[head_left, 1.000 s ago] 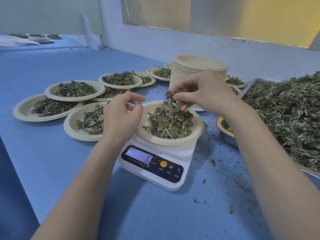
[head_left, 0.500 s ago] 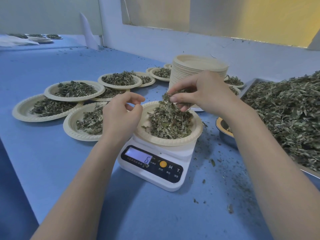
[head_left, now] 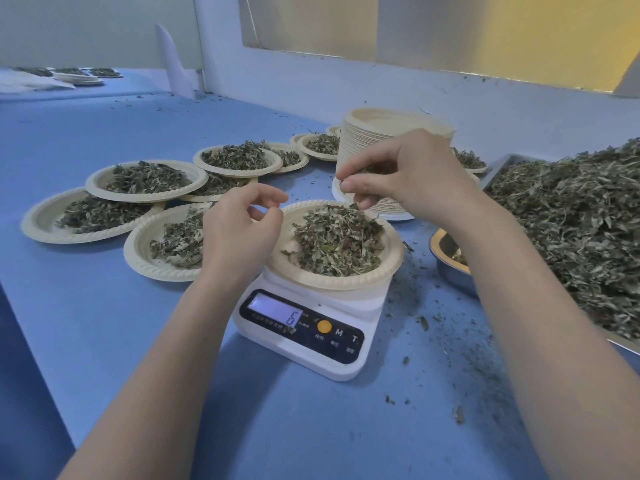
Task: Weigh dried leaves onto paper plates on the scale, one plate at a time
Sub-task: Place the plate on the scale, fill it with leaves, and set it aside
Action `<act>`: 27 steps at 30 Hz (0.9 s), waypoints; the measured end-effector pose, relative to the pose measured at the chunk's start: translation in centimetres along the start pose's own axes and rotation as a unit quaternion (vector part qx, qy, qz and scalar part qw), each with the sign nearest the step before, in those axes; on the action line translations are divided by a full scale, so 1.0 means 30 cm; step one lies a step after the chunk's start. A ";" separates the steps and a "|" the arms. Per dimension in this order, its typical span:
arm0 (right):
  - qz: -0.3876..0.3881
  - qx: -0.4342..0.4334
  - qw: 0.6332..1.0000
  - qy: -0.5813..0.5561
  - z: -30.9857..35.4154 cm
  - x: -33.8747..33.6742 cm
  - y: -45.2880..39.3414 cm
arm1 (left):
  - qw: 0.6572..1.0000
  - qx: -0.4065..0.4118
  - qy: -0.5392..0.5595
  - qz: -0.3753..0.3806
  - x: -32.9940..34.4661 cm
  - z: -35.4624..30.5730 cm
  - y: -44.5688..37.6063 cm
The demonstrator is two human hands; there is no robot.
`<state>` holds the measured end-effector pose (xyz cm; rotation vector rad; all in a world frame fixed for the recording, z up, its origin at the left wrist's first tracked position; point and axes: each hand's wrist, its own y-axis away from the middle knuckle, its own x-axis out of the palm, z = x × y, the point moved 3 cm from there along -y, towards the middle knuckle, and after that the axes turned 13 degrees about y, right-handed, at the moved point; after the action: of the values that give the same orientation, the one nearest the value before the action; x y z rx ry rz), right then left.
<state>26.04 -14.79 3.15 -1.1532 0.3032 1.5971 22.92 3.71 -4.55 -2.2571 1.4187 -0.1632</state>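
Note:
A white digital scale [head_left: 304, 337] stands in the middle of the blue table and its display reads 6. On it sits a paper plate [head_left: 391, 261] heaped with dried leaves [head_left: 337, 239]. My right hand [head_left: 398, 174] hovers over the plate's far edge and pinches a small tuft of leaves between thumb and fingers. My left hand [head_left: 239, 230] hangs at the plate's left rim, fingers loosely curled and holding nothing.
Several filled paper plates [head_left: 145, 180] lie to the left and behind. A tall stack of empty plates [head_left: 391, 133] stands behind the scale. A metal tray heaped with loose leaves [head_left: 571, 230] and a metal bowl [head_left: 450, 265] sit on the right. Crumbs litter the table [head_left: 104, 323].
My right hand has lifted slightly off the heap with a smaller pinch of leaves. The left hand has barely moved and the display still reads 6.

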 end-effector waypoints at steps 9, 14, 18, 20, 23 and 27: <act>0.015 -0.021 1.000 -0.011 0.003 0.006 0.000 | 1.000 -0.001 -0.002 -0.001 0.000 0.003 -0.003; 0.023 -0.034 0.999 -0.030 -0.003 0.012 -0.002 | 1.000 0.002 -0.003 -0.002 0.000 0.000 -0.003; 0.027 -0.035 0.999 -0.029 -0.007 0.012 -0.003 | 1.000 0.001 -0.004 -0.003 0.000 -0.001 -0.002; 0.029 -0.033 0.999 -0.023 -0.007 0.012 -0.003 | 1.000 0.002 -0.005 -0.002 0.000 -0.002 -0.003; 0.028 -0.034 0.999 -0.014 -0.005 0.013 -0.002 | 1.000 0.005 -0.005 -0.001 0.000 -0.002 -0.003; 0.027 -0.035 0.999 -0.010 -0.005 0.013 -0.002 | 1.000 0.006 -0.002 0.002 0.000 -0.002 -0.001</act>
<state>26.19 -14.63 2.80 -1.1909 0.2694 1.6779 22.92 3.70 -4.48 -2.2433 1.4163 -0.1656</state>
